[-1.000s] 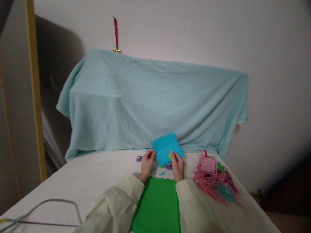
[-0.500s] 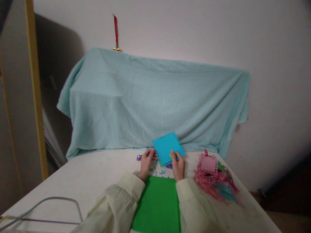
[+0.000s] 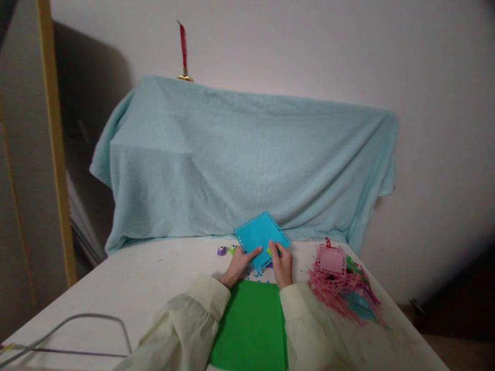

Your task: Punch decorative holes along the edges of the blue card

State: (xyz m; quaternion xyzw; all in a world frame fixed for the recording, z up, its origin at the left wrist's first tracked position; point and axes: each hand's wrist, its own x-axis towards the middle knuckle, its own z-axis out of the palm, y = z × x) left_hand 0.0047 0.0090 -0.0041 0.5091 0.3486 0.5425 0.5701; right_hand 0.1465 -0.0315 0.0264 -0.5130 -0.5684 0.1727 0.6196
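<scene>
A square sheet of blue paper (image 3: 255, 234) with rows of punched holes along its edges is held tilted above the far part of the table. My left hand (image 3: 240, 264) pinches its lower left side, thumb lying on top. My right hand (image 3: 283, 265) is closed at the lower right edge, around a small yellow-green craft punch (image 3: 269, 251) mostly hidden by the fingers. Below the sheet a bit of a purple object (image 3: 269, 265) shows. Left of the sheet stand a purple craft punch (image 3: 221, 251) and a green one (image 3: 232, 249), both with white tops.
Green paper (image 3: 249, 324) lies between my forearms, with blue paper dots (image 3: 257, 275) beyond it. At right, a pink punched card (image 3: 331, 261) rests on shredded paper (image 3: 336, 293). A grey metal bar (image 3: 88, 315) is at front left. A light blue cloth (image 3: 240, 165) hangs behind the table.
The blue sheet has shifted left and turned slightly. My left hand has moved from beside its edge to gripping it, thumb on top. The green punch at left has come into view.
</scene>
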